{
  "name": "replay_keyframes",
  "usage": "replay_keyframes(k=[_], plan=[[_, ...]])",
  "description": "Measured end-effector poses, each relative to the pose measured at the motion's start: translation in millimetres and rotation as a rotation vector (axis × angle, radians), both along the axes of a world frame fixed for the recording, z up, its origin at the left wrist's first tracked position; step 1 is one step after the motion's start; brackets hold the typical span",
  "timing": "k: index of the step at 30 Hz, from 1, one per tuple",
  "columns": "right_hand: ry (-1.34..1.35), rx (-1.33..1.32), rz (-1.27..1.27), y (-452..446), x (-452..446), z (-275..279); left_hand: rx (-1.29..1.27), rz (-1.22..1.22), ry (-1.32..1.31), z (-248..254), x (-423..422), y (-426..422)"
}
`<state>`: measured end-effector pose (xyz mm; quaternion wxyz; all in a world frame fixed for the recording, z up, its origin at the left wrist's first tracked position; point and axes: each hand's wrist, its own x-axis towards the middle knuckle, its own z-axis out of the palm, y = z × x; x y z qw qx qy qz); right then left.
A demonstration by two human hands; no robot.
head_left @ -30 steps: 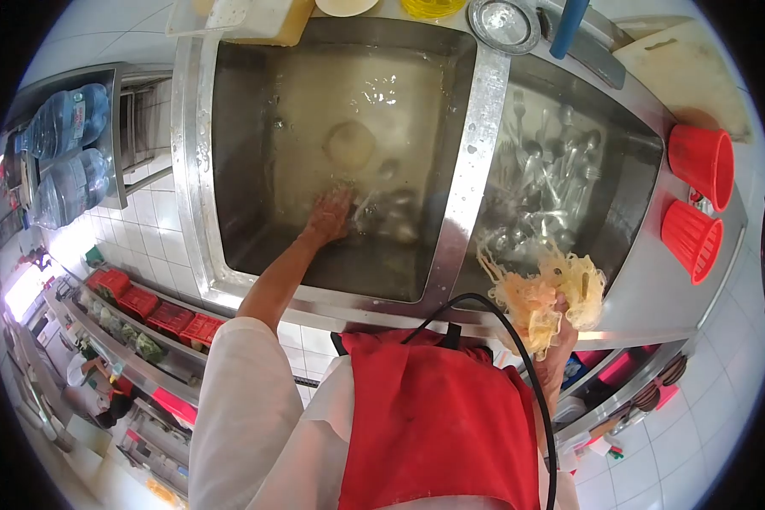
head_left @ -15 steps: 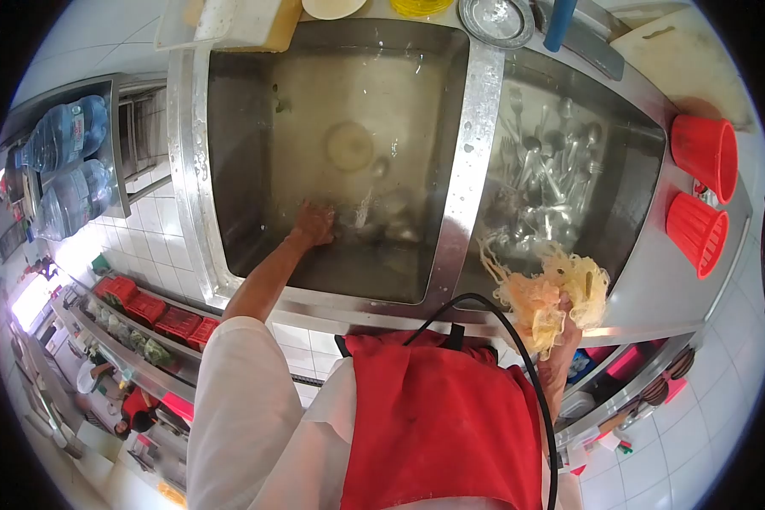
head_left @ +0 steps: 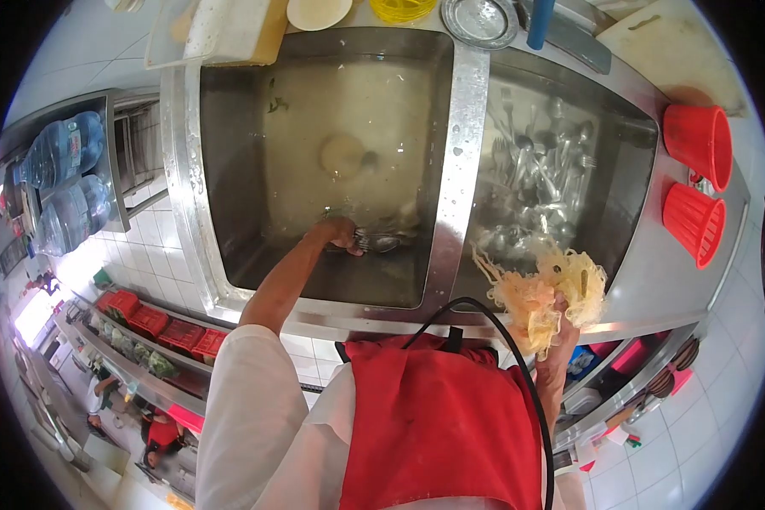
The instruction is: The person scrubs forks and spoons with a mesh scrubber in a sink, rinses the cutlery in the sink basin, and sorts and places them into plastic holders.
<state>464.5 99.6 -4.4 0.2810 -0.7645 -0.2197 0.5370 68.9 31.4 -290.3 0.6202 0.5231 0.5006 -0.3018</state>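
Observation:
My left hand [head_left: 342,231] is closed around a bunch of cutlery [head_left: 381,242], fork tines and spoon bowls poking out to the right, at the water's surface in the left sink basin [head_left: 235,161]. Cloudy water fills that basin, and a blurred spoon shape lies near its round drain. In my right hand [head_left: 561,333] is a bundled yellow-orange mesh scrubber [head_left: 540,293], its loose strands hanging over the near edge of the right basin [head_left: 625,161]. Many forks and spoons [head_left: 540,170] lie under water in the right basin.
Two red plastic baskets [head_left: 697,144] stand on the right counter. Along the back edge are a white container [head_left: 234,30], a white plate [head_left: 319,10], a metal plate [head_left: 480,19] and a blue-handled tool [head_left: 540,21]. A black cable [head_left: 518,348] crosses my red apron.
My left hand has risen from under the water, moved slightly right, and now grips cutlery at the surface. My right hand still holds the scrubber in nearly the same place.

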Motion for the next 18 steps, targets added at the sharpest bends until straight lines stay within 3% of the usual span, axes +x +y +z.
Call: replay_keyframes(k=[3, 5, 9, 11, 14, 17, 18], plan=[[0.045, -0.01, -0.076, -1, 0, 0, -0.007, 0.041, -0.036, 13, -4, 10], [0.069, -0.027, -0.097, 0, -1, 0, -0.258, 0.186, -0.072, -1, -16, 11], [-0.002, -0.066, 0.014, 1, 0, -2, -0.15, 0.388, -0.043, 31, -21, 14], [-0.043, -0.068, 0.115, 5, -3, -5, 0.374, 0.182, -0.028, 5, -13, -11], [0.005, -0.015, 0.07, 5, -12, -3, 0.587, -0.031, 0.123, -67, 7, -51], [-0.043, -0.011, 0.1, 4, -10, -3, 0.795, -0.132, 0.204, -76, 23, -63], [-0.061, -0.038, 0.09, 3, -8, -5, 0.793, -0.127, 0.206, -58, 27, -51]])
